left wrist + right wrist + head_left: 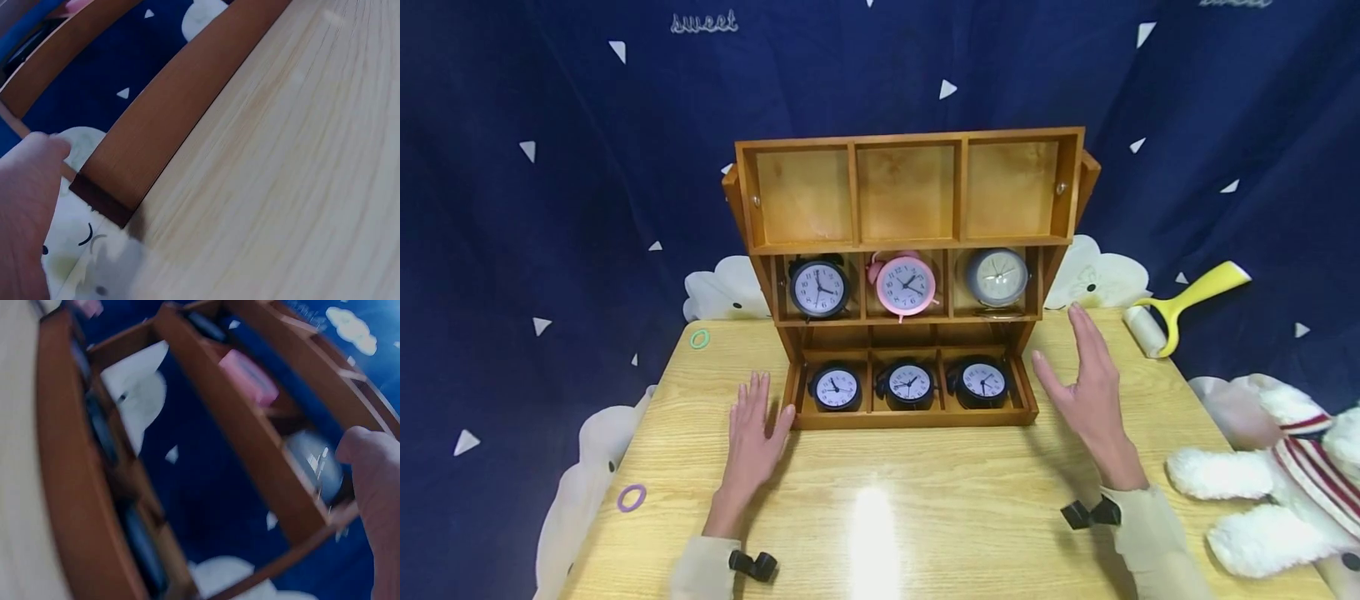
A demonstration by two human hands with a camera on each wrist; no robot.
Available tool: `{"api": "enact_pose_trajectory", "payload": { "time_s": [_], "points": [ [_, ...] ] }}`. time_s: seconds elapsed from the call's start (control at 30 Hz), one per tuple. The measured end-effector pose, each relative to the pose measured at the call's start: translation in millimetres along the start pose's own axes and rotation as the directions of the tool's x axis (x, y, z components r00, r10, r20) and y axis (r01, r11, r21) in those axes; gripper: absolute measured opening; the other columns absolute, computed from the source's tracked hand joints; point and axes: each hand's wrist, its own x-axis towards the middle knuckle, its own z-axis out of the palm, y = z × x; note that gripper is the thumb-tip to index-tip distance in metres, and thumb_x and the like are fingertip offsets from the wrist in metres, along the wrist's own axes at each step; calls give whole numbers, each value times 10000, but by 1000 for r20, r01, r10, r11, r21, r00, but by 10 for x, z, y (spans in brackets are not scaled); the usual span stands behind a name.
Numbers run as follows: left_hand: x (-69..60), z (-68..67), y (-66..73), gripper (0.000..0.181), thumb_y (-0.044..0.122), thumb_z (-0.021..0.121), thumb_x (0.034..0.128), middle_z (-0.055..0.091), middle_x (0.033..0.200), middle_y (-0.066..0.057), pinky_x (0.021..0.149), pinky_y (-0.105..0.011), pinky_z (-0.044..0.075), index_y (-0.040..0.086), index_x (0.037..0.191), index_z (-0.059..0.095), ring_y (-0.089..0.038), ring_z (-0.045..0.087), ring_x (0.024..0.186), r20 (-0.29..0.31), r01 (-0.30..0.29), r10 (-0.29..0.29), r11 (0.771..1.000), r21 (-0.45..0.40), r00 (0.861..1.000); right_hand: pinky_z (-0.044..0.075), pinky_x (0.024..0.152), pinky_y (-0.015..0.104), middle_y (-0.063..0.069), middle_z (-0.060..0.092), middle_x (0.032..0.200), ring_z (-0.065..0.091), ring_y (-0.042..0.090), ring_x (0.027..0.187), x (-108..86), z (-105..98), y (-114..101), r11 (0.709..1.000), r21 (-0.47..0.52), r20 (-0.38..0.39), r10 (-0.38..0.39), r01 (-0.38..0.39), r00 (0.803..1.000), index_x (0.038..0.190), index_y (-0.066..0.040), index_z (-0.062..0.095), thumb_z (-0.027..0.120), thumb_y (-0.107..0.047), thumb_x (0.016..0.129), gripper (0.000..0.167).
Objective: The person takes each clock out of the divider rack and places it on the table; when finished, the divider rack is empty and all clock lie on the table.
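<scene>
A wooden tiered shelf (917,422) stands on the table with three compartments in each tier. Bare compartments make up its top tier. In the middle tier sit a black alarm clock (818,287), a pink alarm clock (906,285) and a grey round clock (997,277). Three black clocks (909,383) fill the bottom tier. Fingers extended, my left hand (752,437) is at the shelf's lower left corner; whether its thumb touches the wood I cannot tell. My right hand (1093,400), fingers straight and thumb spread, is just off the shelf's right side and holds nothing.
A yellow-handled lint roller (1195,296) lies at the table's back right. On the right is a white plush toy (1285,475) in a striped outfit. A green ring (699,338) and a purple ring (632,497) lie left. A dark blue curtain (587,250) hangs behind.
</scene>
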Motion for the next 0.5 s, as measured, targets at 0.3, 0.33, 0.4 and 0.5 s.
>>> {"api": "enact_pose_trajectory", "payload": {
  "time_s": [0.3,0.33,0.4,0.5],
  "points": [
    [-20,214,92,1109,535,746,939,64,1758,-81,1284,-585,163,219,1691,-5,-334,98,1603,140,103,-63,950,-295,988,394,1214,444,204,520,1545,486,376,1431,471,364,-235,996,77,0,-55,54,999,1530,15,485,821,-265,837,819],
    [-16,224,91,1116,518,768,928,101,1753,-84,1282,-559,196,200,1693,19,-330,151,1593,131,111,-72,941,-320,989,395,1212,458,210,517,1545,484,377,1430,512,399,-242,996,71,11,-49,48,999,1536,12,475,834,-254,830,836],
    [-10,234,86,1089,458,796,925,195,1732,-107,1272,-510,250,143,1691,88,-331,253,1565,110,115,-78,918,-381,991,402,1201,497,223,506,1547,482,381,1426,595,463,-255,998,63,29,-32,30,999,1552,8,449,858,-234,820,873],
    [-7,250,63,1004,361,818,927,331,1672,-173,1232,-430,325,70,1667,206,-343,379,1507,74,100,-75,883,-459,994,433,1158,559,226,505,1532,497,385,1395,703,543,-273,999,52,49,2,-4,999,1571,-4,410,879,-227,814,918]
  ]
}}
